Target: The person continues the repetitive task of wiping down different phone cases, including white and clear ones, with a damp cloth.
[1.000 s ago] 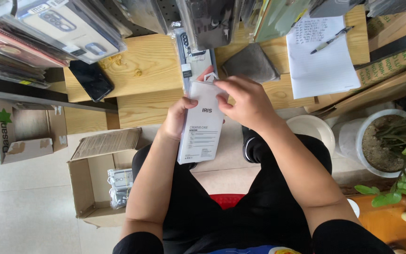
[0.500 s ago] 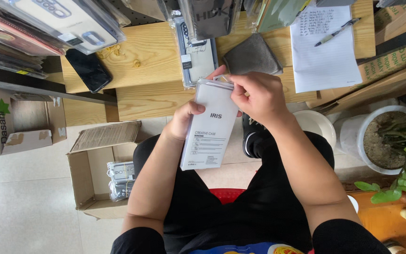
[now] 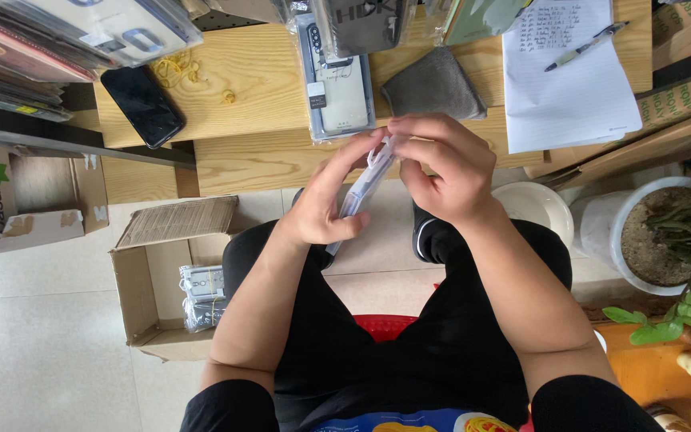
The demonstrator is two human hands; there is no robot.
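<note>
From the head camera, a slim white packet (image 3: 364,182) in clear wrap is held edge-on between both hands, above the person's lap and just in front of the wooden desk (image 3: 257,72). The left hand (image 3: 325,204) grips its lower half, fingers closed around it; the right hand (image 3: 441,168) pinches its top end, fingertips together on the wrap.

On the desk just beyond the hands lies a clear-bagged phone case packet (image 3: 337,84), long and pale, with a small dark tag. Beside it sits a grey pouch (image 3: 433,84); further right is a sheet of handwritten paper (image 3: 569,88) with a pen (image 3: 585,46) on it. A black phone (image 3: 143,106) lies to the left.

On the floor an open cardboard box (image 3: 149,280) holds bundled packets, near another box (image 3: 17,200) with a green star

The held packet looks thin, narrow and pale, its face turned away
</note>
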